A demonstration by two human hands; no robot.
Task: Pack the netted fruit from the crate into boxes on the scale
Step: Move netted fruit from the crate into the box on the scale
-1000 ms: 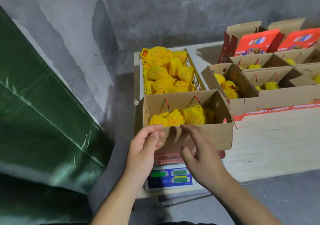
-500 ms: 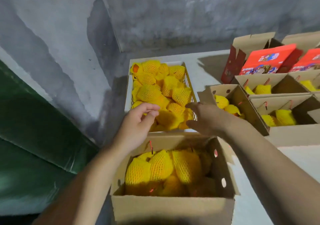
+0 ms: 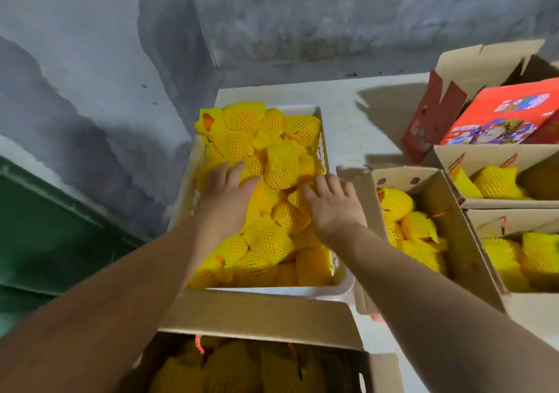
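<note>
Both hands have come forward over the crate (image 3: pixel 338 286): left hand (image 3: pixel 227 202) and right hand (image 3: pixel 332 205) lie spread-fingered on netted fruit (image 3: pixel 281 165), gripping nothing. Near box (image 3: pixel 257 317) looks part-filled; I judge plenty remains.

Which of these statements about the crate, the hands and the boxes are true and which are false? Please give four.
1. Both hands are over the white crate of netted fruit. True.
2. The left hand lifts a fruit clear of the crate. False: it rests on the pile.
3. The near box is empty. False: it holds netted fruit.
4. The right hand has spread fingers on the fruit. True.
</note>
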